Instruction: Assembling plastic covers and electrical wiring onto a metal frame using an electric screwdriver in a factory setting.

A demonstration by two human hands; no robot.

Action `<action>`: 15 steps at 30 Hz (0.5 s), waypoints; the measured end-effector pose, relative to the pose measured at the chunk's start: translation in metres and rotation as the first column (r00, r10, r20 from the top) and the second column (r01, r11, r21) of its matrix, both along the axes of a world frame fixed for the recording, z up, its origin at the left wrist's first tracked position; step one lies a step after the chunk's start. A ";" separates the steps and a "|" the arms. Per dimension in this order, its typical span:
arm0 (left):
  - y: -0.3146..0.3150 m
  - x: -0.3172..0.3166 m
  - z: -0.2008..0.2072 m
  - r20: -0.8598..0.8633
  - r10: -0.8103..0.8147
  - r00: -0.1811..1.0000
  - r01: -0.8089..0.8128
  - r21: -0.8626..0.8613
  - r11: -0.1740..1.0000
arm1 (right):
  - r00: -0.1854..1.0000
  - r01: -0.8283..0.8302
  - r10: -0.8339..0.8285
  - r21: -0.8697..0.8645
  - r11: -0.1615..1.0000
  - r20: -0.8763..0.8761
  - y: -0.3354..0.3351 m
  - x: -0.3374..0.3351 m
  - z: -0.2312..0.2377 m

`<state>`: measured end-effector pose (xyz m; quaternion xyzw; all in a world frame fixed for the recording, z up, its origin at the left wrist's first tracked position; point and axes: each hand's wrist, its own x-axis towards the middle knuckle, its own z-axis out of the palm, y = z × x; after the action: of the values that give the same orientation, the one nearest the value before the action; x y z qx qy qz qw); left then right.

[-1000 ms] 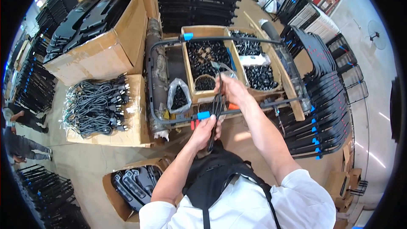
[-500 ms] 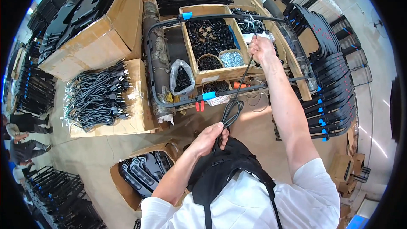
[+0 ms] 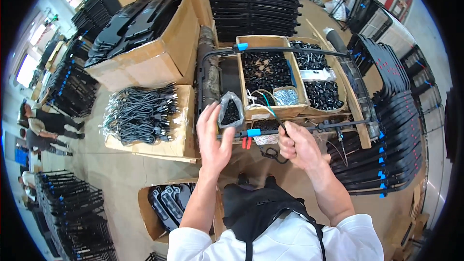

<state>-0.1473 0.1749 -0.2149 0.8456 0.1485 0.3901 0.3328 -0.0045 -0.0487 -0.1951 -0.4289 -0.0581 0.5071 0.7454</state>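
Right hand (image 3: 299, 146): grip closed, fingers curled and clamped on a black cable (image 3: 280, 123). The cable leaves the fist toward the upper left and ends in separate wires (image 3: 267, 100), white and blue-green, in front of the wooden tray. A black loop (image 3: 282, 161) hangs just below the fist; whether it belongs to the same cable cannot be told. Left hand (image 3: 213, 141): grip open, fingers extended and thumb well apart, raised beside a clear plastic bag (image 3: 231, 109) of small black parts; contact with the bag cannot be confirmed.

Tabletop (image 3: 228, 77): dark where bare. A black tubular frame (image 3: 295, 50) with 2 blue clips (image 3: 253, 132) lies across the work area, surrounding much of the wooden tray (image 3: 275, 111). The tray holds small black parts and, in a round container, silver screws (image 3: 285, 96).

Room: to the left, bundled cables (image 3: 145, 116) lie on cardboard, in front of a large carton (image 3: 140, 70) of black panels. A smaller carton (image 3: 146, 212) of dark parts stands on the floor (image 3: 121, 169). Black frames are stacked at the rear (image 3: 256, 5) and right (image 3: 394, 150). People (image 3: 47, 128) stand at far left.
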 end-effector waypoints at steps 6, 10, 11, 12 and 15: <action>-0.046 0.030 -0.038 0.176 -0.272 0.946 0.323 -0.588 0.742 | 0.989 -0.145 0.145 -0.011 0.989 -0.023 -0.025 -0.017 -0.017; -0.075 0.036 -0.051 0.255 -0.117 0.960 0.255 -0.616 0.746 | 0.975 -0.201 0.198 -0.018 0.979 -0.102 -0.052 -0.017 -0.035; -0.081 0.036 -0.051 0.230 -0.064 0.971 0.174 -0.497 0.850 | 0.970 -0.214 0.211 -0.013 0.977 -0.125 -0.058 -0.016 -0.040; -0.086 0.033 -0.051 0.227 -0.058 0.972 0.166 -0.494 0.853 | 0.967 -0.221 0.219 -0.009 0.975 -0.127 -0.063 -0.014 -0.045; -0.101 0.022 -0.035 0.102 0.011 0.995 -0.016 0.051 0.999 | 0.941 -0.263 0.255 -0.006 0.965 -0.225 -0.075 -0.008 -0.058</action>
<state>-0.1254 0.0744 -0.2503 0.8319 0.1269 0.4387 0.3152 -0.0124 -0.1237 -0.2532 -0.3715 -0.0213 0.6463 0.6662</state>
